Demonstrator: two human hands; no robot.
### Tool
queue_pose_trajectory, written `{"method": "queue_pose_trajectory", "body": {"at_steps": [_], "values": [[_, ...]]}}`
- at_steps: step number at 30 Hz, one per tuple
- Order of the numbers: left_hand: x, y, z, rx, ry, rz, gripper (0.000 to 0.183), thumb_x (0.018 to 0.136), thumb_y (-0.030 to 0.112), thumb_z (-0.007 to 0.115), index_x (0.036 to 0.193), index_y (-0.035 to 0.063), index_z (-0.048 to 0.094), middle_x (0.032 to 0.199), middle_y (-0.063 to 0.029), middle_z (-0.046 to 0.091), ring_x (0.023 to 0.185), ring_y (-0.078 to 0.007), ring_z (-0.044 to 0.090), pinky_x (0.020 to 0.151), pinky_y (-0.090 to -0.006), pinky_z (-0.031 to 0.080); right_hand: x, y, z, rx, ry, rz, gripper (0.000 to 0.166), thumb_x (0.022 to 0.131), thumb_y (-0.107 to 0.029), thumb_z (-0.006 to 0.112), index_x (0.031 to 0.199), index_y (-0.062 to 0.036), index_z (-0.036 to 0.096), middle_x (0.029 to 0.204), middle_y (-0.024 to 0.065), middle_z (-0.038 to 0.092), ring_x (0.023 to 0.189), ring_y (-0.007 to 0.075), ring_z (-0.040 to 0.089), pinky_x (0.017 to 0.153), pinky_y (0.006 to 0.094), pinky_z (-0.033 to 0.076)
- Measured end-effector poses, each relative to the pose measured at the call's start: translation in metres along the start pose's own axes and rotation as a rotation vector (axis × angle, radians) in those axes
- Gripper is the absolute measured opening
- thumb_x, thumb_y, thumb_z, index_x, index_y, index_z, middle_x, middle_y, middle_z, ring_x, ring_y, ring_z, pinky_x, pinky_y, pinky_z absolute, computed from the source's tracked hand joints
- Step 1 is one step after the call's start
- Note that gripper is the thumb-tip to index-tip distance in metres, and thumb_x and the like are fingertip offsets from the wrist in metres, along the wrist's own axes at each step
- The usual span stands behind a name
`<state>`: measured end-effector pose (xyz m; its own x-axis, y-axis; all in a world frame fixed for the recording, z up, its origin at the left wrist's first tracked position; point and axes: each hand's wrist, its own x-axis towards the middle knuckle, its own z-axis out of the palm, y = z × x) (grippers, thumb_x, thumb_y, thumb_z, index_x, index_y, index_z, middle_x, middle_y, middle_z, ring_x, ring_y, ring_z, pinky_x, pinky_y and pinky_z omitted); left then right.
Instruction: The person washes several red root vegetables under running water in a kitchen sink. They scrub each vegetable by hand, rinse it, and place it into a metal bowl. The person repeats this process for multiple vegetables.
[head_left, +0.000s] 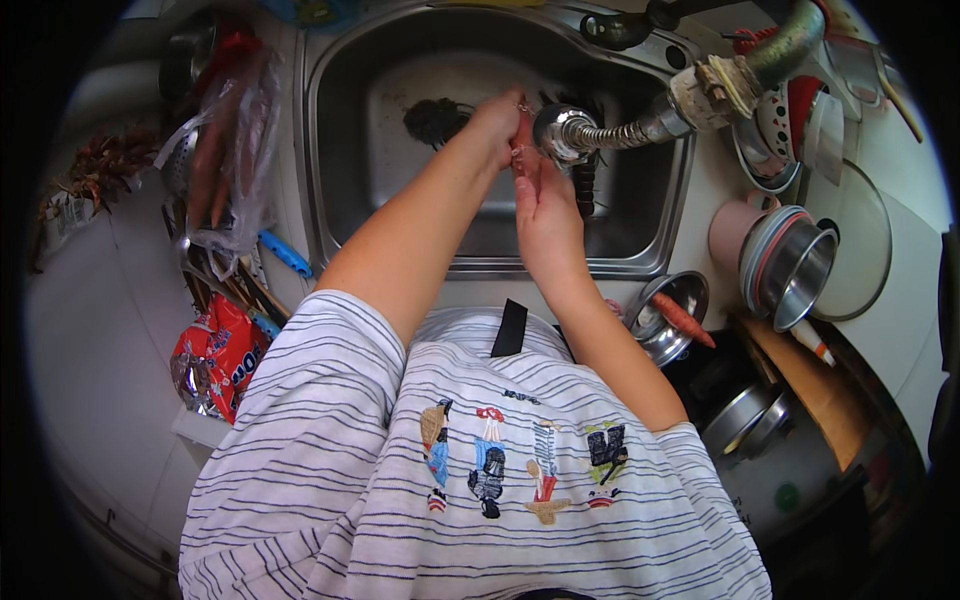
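Over the stainless steel sink, an orange-red carrot lies between my two hands. My left hand curls around its upper part, its fingers partly hidden behind the wrist. The lower end rests in my right hand, whose thumb lies along it. Water splashes over the carrot beside the chrome head of a flexible faucet. In the basin, a dark mesh scrubber or strainer sits left of my hands. A black ridged handle shows to their right, its far end hidden by the faucet.
Left of the sink, a clear plastic bag covers carrots, near a blue handle and a red packet. At right, a metal bowl holds a carrot; stacked bowls and a glass lid stand beyond.
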<state>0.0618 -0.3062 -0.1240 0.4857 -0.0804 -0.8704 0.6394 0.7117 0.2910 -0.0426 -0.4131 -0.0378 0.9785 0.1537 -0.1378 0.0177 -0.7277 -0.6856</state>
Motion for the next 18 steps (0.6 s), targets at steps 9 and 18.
{"method": "queue_pose_trajectory", "body": {"at_steps": [9,18], "values": [[-0.031,0.012,-0.002,0.466,0.011,0.337,0.047,0.102,0.04,0.031,0.104,0.0002,0.056,0.086,-0.0153,0.064,0.077,-0.0261,0.063,0.071,-0.0381,0.051,0.058,-0.008,0.054,0.957,-0.031,0.598,0.044,0.102,-0.04,0.04,0.129,-0.0067,0.048,0.109,0.0142,0.061,0.089,0.0221,0.062,0.075,0.0361,0.053],[-0.097,-0.021,-0.055,0.95,0.18,0.521,0.053,0.098,0.027,0.041,0.144,0.0031,0.034,0.123,-0.0289,0.057,0.114,-0.0399,0.056,0.095,-0.0394,0.043,0.056,-0.008,0.082,1.279,-0.012,0.807,0.033,0.102,-0.025,0.042,0.119,-0.0008,0.055,0.104,0.0119,0.064,0.096,0.0212,0.059,0.088,0.0336,0.047]]}}
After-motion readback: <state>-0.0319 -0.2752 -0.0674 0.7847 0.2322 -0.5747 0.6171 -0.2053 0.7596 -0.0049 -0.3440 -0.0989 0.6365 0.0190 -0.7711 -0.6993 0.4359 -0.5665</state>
